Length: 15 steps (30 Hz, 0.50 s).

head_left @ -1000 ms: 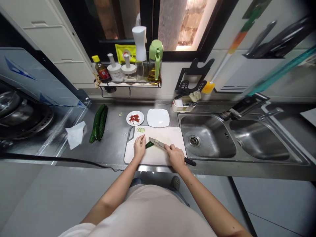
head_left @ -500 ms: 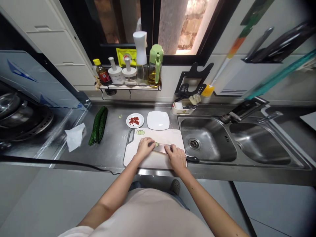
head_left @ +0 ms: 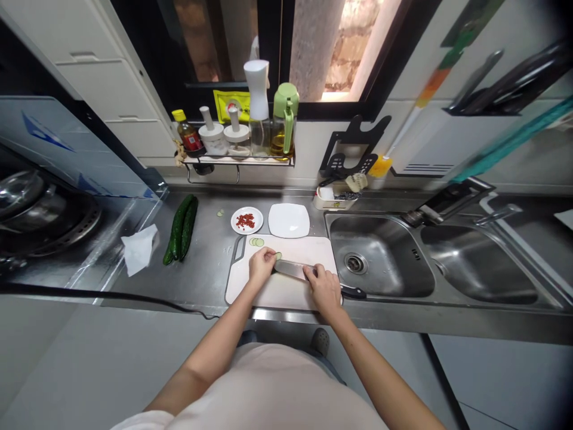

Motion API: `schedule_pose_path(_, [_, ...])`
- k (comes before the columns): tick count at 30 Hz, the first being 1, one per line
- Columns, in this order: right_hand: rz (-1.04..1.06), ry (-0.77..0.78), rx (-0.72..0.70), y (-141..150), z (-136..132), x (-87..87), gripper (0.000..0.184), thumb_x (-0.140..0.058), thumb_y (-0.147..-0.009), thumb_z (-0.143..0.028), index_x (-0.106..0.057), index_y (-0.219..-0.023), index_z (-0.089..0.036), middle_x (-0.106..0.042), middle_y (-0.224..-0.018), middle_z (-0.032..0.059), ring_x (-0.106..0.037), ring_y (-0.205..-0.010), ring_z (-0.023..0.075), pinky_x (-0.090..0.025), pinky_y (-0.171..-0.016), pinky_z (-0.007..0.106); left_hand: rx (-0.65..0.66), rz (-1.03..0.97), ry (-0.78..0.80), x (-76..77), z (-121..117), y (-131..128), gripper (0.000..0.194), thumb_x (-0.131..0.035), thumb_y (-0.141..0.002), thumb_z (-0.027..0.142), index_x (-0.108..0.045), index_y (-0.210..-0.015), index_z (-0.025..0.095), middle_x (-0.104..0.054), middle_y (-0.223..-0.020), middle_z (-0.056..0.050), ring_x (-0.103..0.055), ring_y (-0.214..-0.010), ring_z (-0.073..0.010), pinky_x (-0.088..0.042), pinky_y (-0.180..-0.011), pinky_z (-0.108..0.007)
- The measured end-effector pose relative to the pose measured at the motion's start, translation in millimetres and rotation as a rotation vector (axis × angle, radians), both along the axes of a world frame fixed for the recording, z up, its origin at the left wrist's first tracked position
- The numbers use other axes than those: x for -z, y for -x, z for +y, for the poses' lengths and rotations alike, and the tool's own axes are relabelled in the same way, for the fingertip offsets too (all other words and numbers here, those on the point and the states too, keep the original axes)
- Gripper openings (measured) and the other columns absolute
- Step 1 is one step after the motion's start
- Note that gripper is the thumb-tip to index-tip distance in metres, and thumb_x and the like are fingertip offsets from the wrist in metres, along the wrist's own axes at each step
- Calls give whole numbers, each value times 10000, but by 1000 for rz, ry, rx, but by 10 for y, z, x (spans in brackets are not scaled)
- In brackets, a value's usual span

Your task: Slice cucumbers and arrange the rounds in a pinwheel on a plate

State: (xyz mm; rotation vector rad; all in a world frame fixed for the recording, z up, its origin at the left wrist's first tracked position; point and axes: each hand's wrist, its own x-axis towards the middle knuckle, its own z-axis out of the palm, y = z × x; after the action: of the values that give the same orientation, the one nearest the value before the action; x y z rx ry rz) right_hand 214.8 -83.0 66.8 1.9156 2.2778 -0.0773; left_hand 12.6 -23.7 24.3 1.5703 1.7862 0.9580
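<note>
Between the fingertips of my left hand (head_left: pixel 262 264) is a thin pale-green cucumber slice (head_left: pixel 278 256), just beyond the tip of a kitchen knife (head_left: pixel 292 270). My right hand (head_left: pixel 324 288) is closed on the rear of the blade, thumb on its flat side. The knife's black handle sticks out to the right behind the hand. Both hands are over a white cutting board (head_left: pixel 286 295) with a grey handle edge. Several overlapping cucumber slices (head_left: pixel 256 242) lie at the board's upper left.
Behind the board stand a white plate (head_left: pixel 298 235) and a small dish (head_left: pixel 236 228) of chopped red bits. Two whole cucumbers (head_left: pixel 181 230) and a crumpled tissue (head_left: pixel 139 251) lie left. A double sink (head_left: pixel 380 257) is on the right. Seasoning bottles (head_left: pixel 282 119) line a wall rack (head_left: pixel 244 160).
The cucumber slice that was on the blade near its tip is now off it, in my left fingertips. My left hand has drawn slightly away from the knife.
</note>
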Motion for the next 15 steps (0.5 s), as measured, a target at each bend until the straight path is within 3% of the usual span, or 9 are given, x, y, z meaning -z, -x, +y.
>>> schedule_pose_path(7, [-22,-10,32,-98,-16,90,418,-365,-938,-231,-485,-1321,-349,-499,-1154,86,-475,-861,189,-278,-734,318,-215,38,153,99,213,184,89,-615,-769,287,-644,-839,240,-695,-799,6,-635,-761,-174,-437,-707,-291])
schedule_pose_path(15, [-18,9,65,-129,-35,79,421,-391,-927,-232,-486,-1322,-345,-501,-1159,88,-489,-872,188,-285,-731,312,-262,159,95,218,463,202,121,-581,-778,218,-636,-885,228,-681,-760,-14,-615,-771,-190,-395,-762,-317])
